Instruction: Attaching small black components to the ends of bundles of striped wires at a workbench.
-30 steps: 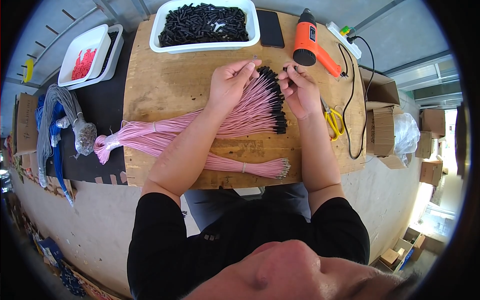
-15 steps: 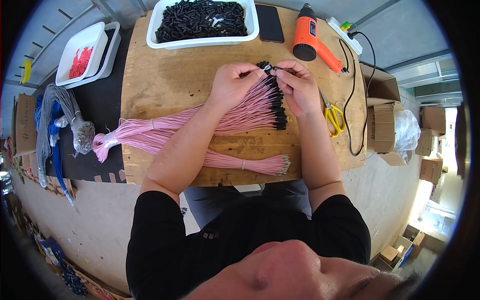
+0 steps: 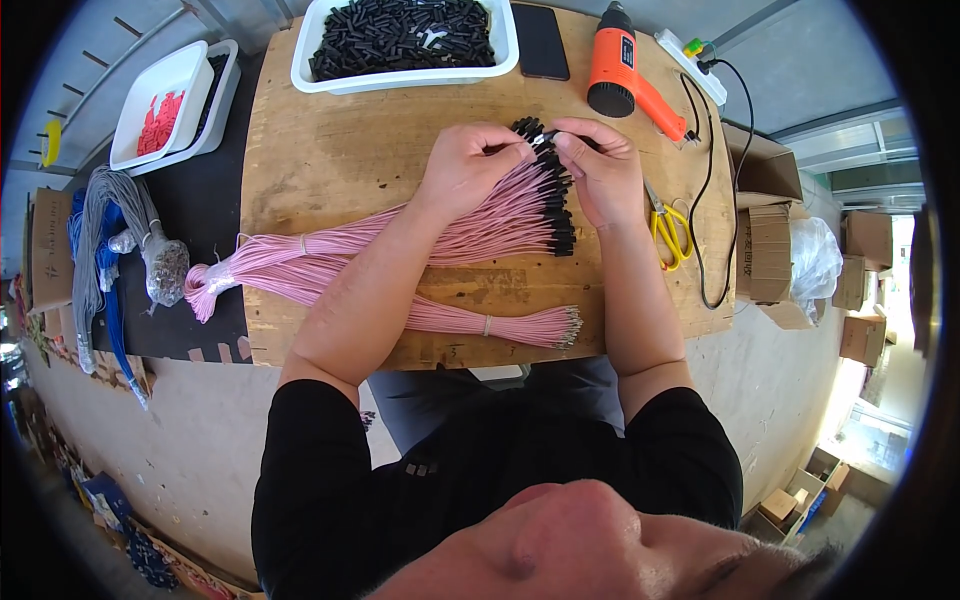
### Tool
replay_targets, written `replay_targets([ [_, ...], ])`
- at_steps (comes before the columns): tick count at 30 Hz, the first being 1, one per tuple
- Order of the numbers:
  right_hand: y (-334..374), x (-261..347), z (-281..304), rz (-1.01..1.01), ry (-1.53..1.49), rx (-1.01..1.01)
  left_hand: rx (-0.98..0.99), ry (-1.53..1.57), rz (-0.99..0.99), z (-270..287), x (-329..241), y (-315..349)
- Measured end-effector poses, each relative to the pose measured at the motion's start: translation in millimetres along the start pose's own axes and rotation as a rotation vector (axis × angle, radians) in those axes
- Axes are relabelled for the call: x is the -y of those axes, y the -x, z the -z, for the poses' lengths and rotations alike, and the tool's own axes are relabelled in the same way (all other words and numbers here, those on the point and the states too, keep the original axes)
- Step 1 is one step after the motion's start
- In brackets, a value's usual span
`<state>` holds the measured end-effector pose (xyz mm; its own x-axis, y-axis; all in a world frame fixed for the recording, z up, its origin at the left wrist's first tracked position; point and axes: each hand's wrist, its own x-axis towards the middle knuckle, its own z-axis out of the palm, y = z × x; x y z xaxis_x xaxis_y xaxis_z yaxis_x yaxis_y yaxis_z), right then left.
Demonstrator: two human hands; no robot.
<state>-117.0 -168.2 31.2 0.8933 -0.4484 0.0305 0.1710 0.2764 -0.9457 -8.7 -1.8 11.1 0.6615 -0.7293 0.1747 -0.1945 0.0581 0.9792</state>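
Observation:
Over the far end of a fanned bundle of pink wires (image 3: 480,215), my two hands meet fingertip to fingertip. My left hand (image 3: 475,165) pinches a pink wire close to its pale metal terminal (image 3: 538,140). Between thumb and forefinger of my right hand (image 3: 600,165) is a small black sleeve (image 3: 549,136), right at that terminal; whether the terminal is inside it is too small to tell. Black sleeves (image 3: 558,210) cover many wire ends beneath my hands. Nearer to me lies a second pink bundle (image 3: 500,325), tied, with bare metal terminals.
A white tray (image 3: 400,78) of black sleeves stands at the back, beside a dark phone (image 3: 541,43). An orange heat gun (image 3: 615,65), yellow-handled scissors (image 3: 670,235) and a black cable (image 3: 705,260) lie on the right. Grey wires (image 3: 120,200) and a tray with red pieces (image 3: 150,150) sit left.
The black sleeve in my right hand and the terminal in my left remain close together, with only a slight shift of the fingers. The whole view has moved a little.

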Motion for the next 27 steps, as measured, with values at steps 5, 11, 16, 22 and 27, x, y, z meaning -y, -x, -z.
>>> replay_targets([
  [5,0.6,1.5,0.2,-0.006,0.081,0.001,0.010,-0.043,-0.009,0.1,0.7,0.3],
  [11,0.4,1.3,0.3,-0.014,0.159,0.000,0.011,-0.078,-0.021,-0.7,-0.2,0.4],
  [16,-0.2,1.4,1.4,-0.015,0.170,-0.004,-0.018,-0.092,0.020,-2.9,-2.3,0.5],
  [22,-6.5,2.1,13.0,0.017,0.005,-0.024,-0.089,-0.027,0.103,-2.8,5.3,-1.1],
  [27,-8.1,2.5,18.8,-0.228,-0.259,0.033,-0.076,0.002,0.080,-3.4,4.4,-0.6],
])
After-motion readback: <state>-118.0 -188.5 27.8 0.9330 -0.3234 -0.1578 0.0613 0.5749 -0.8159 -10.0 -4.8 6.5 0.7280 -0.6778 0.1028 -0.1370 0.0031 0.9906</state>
